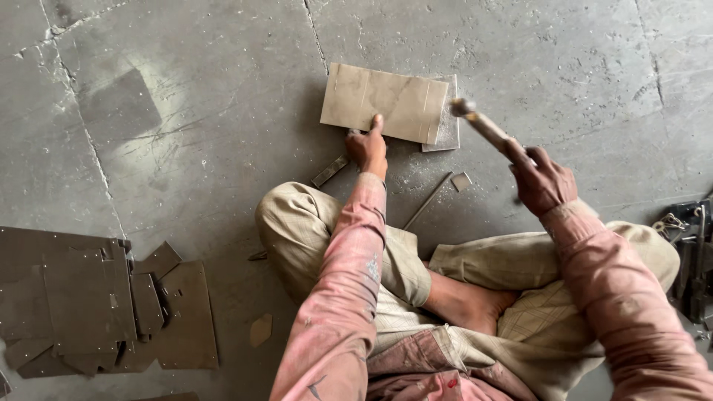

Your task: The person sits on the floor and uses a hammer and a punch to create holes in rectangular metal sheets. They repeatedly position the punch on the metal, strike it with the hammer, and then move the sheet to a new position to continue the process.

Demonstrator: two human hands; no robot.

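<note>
A: Head view, entry one. Person seated cross-legged on a grey concrete floor (186, 148). State of the left hand (367, 146)?

B: Left hand pressed down on the near edge of a tan metal sheet (385, 102); one finger extended flat onto the sheet, the rest curled at its edge. Holding by pressure, not clasping.

A: Position of the sheet?

B: Flat on the floor, straight ahead of the knees, long side running across the view. Its right end overlaps a darker grey plate (448, 126), which shows past the right and lower-right edges.

A: Right hand (544, 180)?

B: Fingers wrapped tight round the handle of a hammer (483, 125). Hammer raised, head blurred, just above the right end of the sheet. Contact with the sheet: cannot tell.

A: Surroundings?

B: A narrow metal strip (330, 171) beside the left hand, a thin rod (428, 200) and a small offcut (461, 181) between the hands. Stack of dark cut sheets (96, 304) at far left, well apart. Dark tools (691, 252) at the right edge, detail unclear.
</note>
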